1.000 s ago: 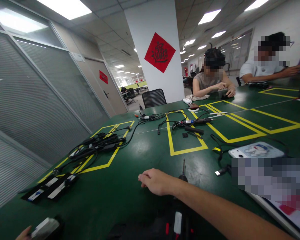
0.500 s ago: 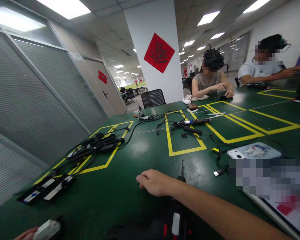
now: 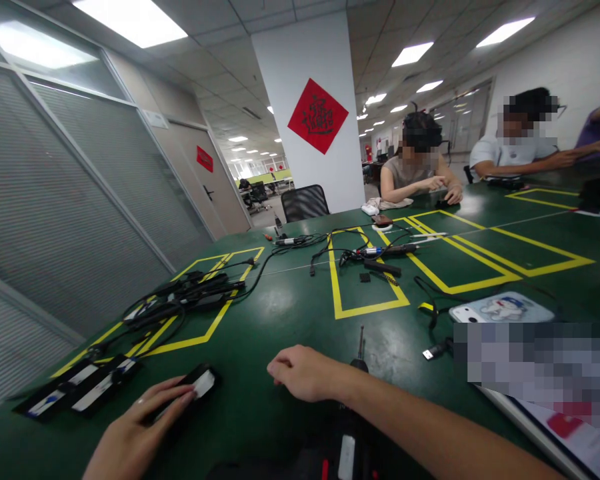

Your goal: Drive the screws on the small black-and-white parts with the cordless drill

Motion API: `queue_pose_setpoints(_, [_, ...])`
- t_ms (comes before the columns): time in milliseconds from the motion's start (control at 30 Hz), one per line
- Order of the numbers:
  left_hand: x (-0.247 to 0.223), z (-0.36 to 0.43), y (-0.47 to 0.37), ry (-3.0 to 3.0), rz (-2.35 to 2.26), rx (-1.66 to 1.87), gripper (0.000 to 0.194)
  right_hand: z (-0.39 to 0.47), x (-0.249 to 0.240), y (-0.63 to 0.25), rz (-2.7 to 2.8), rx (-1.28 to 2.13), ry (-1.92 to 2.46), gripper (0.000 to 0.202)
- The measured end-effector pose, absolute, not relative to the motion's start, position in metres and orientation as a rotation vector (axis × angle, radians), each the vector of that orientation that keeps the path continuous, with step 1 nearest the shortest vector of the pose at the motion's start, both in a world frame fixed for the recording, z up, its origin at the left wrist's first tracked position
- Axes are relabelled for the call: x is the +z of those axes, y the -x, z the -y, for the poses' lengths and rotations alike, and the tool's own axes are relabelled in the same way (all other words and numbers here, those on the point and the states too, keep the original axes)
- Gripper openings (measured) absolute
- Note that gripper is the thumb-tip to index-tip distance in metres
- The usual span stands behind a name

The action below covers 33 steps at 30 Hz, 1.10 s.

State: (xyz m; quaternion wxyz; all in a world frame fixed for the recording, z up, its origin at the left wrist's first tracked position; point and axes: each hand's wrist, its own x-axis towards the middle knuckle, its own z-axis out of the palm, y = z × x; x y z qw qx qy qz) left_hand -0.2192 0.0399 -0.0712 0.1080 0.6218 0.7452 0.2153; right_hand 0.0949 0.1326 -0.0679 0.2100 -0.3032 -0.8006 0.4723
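My left hand (image 3: 143,423), at the lower left, grips a black piece with a white label (image 3: 203,383), its fingers on the sides. Near the middle, my right hand (image 3: 300,373) is closed with its fingers curled; what it holds, if anything, is hidden. Under my right forearm lies a dark tool with a thin metal tip (image 3: 362,343), pointing away from me. A black item with a white label (image 3: 347,453) and red parts shows at the bottom edge, partly covered by shadow and the frame edge.
Two labelled black strips (image 3: 97,391) and tangled black cables (image 3: 195,291) lie at left. Yellow tape rectangles mark the green table (image 3: 260,327). A pen-like tool (image 3: 387,251), a phone (image 3: 503,308) and a USB plug (image 3: 434,351) are right. People sit across the table.
My left hand has come in from the lower left corner, carrying the black piece with the white label towards the middle. My right hand stays closed in nearly the same place.
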Motion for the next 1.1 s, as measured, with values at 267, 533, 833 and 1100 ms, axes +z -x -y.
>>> queue_pose_setpoints(267, [-0.050,-0.117,0.104,-2.052,-1.600,0.718,0.028,-0.139,-0.046,-0.108,2.145,0.743,0.907,0.032])
queue_pose_setpoints(533, [-0.060,-0.176,0.025,-2.062,-1.119,0.887,0.030,-0.173,-0.048,-0.138,2.141,0.548,1.095,0.036])
queue_pose_setpoints(833, [-0.062,-0.191,0.022,-1.978,-1.012,0.925,0.029,-0.201,-0.060,-0.160,2.222,0.711,1.041,0.049])
queue_pose_setpoints(1100, [-0.066,-0.187,0.023,-2.031,-1.073,0.960,0.029,-0.207,-0.064,-0.162,2.210,0.780,1.022,0.049])
